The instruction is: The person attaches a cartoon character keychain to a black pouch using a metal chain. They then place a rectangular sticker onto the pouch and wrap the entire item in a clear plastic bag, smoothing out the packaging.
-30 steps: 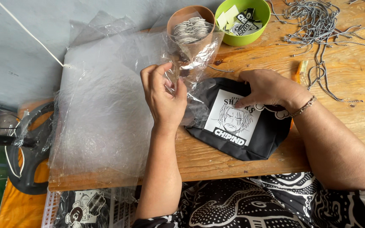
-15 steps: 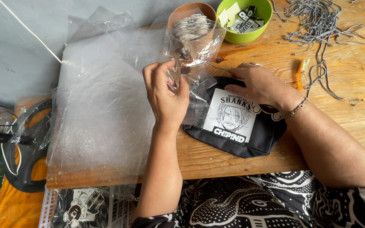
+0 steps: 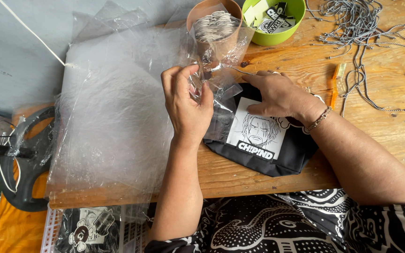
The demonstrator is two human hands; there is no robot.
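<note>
A black fabric pouch (image 3: 277, 154) with a white printed drawing of a face lies on the wooden table (image 3: 380, 136). My right hand (image 3: 277, 96) rests flat on its upper part, fingers spread. My left hand (image 3: 186, 105) pinches the edge of a clear plastic bag (image 3: 221, 91) that lies over the pouch's left end. A wide stack of more clear plastic bags (image 3: 113, 117) spreads to the left of my left hand.
A brown cup (image 3: 214, 23) with striped cords and a green bowl (image 3: 273, 18) of printed tags stand at the back. Grey-white cords (image 3: 362, 28) lie at the far right beside an orange tool (image 3: 336, 84). A basket of packed pouches (image 3: 90, 229) sits below the table edge.
My left hand has drawn the clear bag's edge a little nearer and lower over the pouch. My right hand has slid up to the pouch's top edge.
</note>
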